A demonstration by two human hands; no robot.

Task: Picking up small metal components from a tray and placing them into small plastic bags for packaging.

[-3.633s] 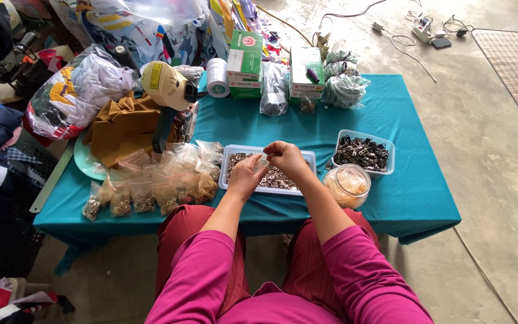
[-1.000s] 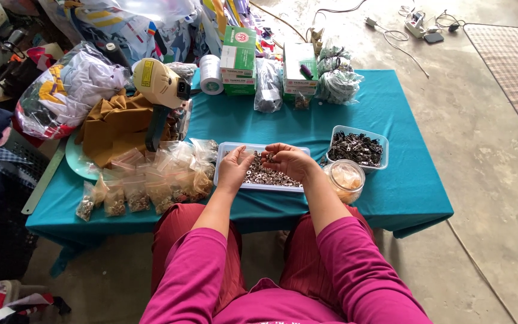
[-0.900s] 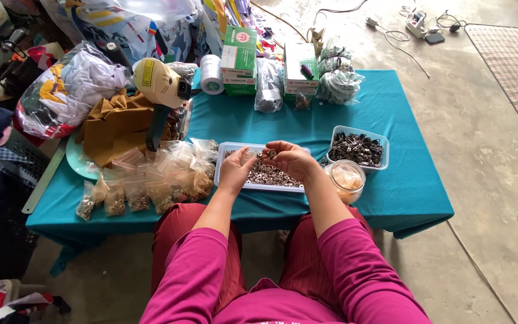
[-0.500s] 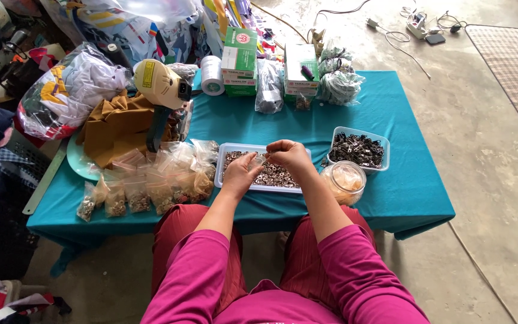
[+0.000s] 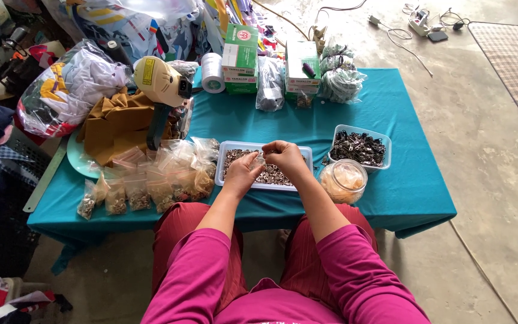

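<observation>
Both hands over tray (image 5: 230,157): left hand (image 5: 242,174) and right hand (image 5: 283,157) pinched together on what may be a small clear bag (image 5: 261,159). Jar (image 5: 343,180) at 3 o'clock.

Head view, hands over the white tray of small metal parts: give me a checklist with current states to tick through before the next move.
1. Both hands over the white rectangular tray of small metal parts: ok; left hand and right hand meet above it.
2. Something pinched between the fingertips: cannot tell, too small.
3. Tray fully on the teal tablecloth: ok, though near the front edge.
4. Small clear plastic bags of parts within reach: ok, piled just left of the tray.
5. Round clear plastic jar upright: ok, right of the tray.
6. Second clear tray of dark parts clear of the hands: ok.
</observation>
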